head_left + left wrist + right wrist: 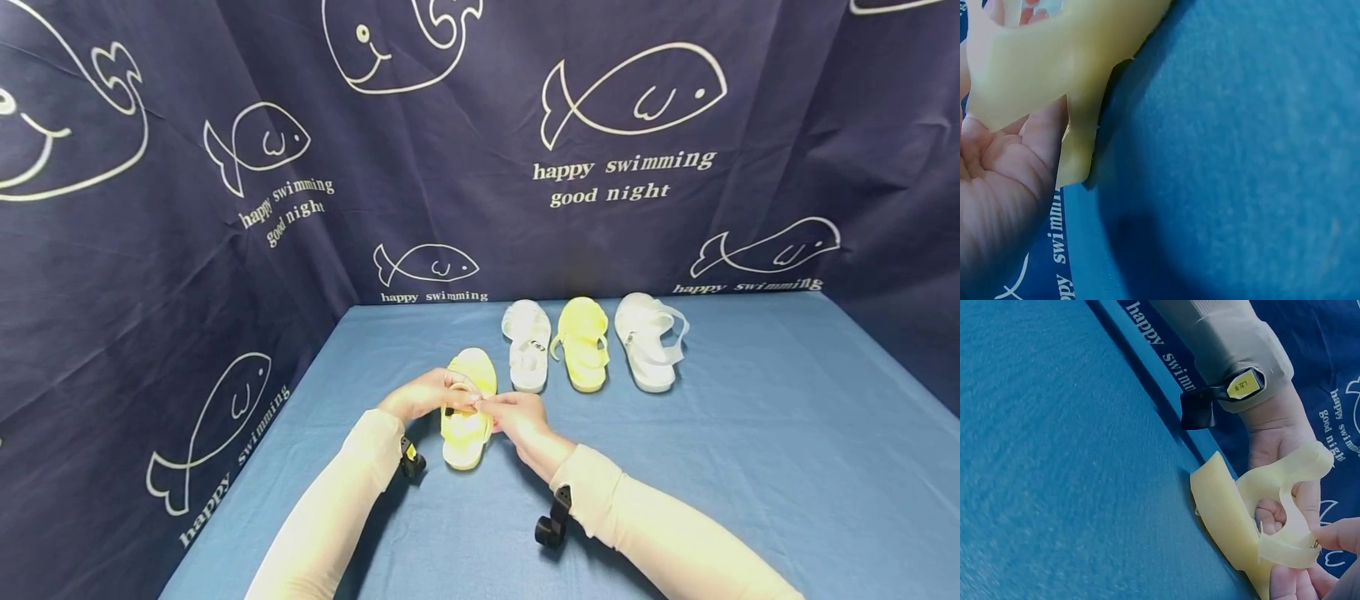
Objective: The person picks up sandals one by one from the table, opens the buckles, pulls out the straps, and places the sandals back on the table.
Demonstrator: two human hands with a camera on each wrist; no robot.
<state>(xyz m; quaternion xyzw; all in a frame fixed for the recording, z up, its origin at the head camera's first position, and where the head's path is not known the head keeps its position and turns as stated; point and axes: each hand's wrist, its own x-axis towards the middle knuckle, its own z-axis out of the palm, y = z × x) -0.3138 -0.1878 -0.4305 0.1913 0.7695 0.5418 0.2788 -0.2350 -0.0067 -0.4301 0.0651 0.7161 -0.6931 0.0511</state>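
Note:
A yellow sandal [463,452] lies on the blue cloth, toe pointing away, between the two hands. From its left side my left hand [426,394] reaches over and holds the strap; part of this hand shows behind the yellow strap [1029,69] in the left wrist view. On the other side, my right hand [522,422] pinches the strap's end, its fingertips meeting those of the left. A small metal buckle [1315,544] shows at the pinched strap end in the right wrist view. Some of the left fingers are hidden behind the straps.
To the right, behind the hands, stand a white sandal [528,367], another yellow sandal [583,367] and a second white sandal [652,367] in a row. Dark blue fabric [480,192] with fish drawings hangs at the back and left of the blue cloth [750,467].

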